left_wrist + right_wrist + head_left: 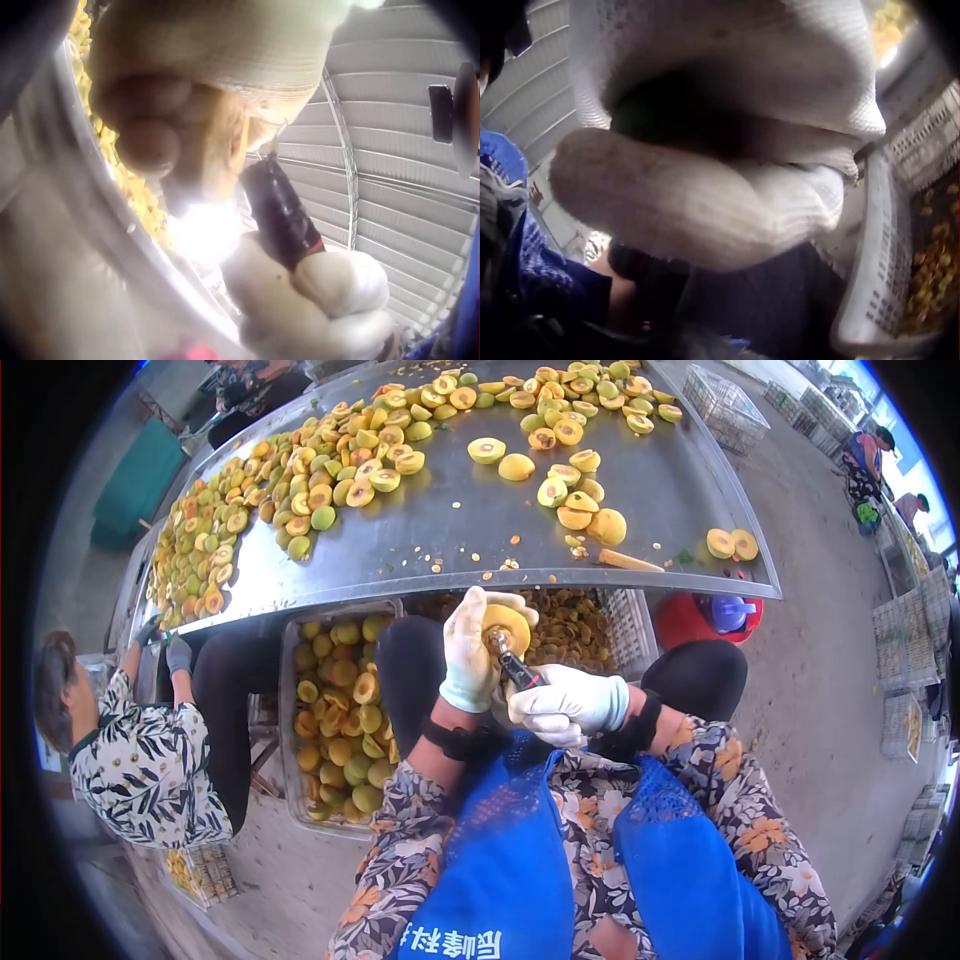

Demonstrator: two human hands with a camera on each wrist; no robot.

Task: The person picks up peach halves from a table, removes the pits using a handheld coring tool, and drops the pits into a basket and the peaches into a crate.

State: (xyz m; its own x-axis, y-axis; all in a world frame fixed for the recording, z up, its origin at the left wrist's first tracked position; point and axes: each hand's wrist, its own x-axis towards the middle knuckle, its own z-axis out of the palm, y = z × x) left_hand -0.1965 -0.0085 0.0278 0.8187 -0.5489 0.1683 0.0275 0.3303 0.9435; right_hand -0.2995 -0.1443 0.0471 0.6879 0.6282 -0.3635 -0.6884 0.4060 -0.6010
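My left hand (470, 650), in a white glove, grips a yellow halved fruit (506, 626) just below the front edge of the metal table (420, 540). My right hand (565, 703), also gloved, holds a dark-handled pitting tool (516, 667) whose tip is pressed into the fruit's cut face. In the left wrist view the tool (281, 214) rises from the right glove (315, 307) up to the fruit (225, 142). The right wrist view is filled by the curled right glove (705, 150) around the dark handle.
Many halved yellow and green fruits (300, 480) cover the table. A crate of whole fruit (340, 720) stands below left, a white basket of pits (585, 625) under the table edge. Another seated person (140, 750) works at left. A red container (715, 615) sits right.
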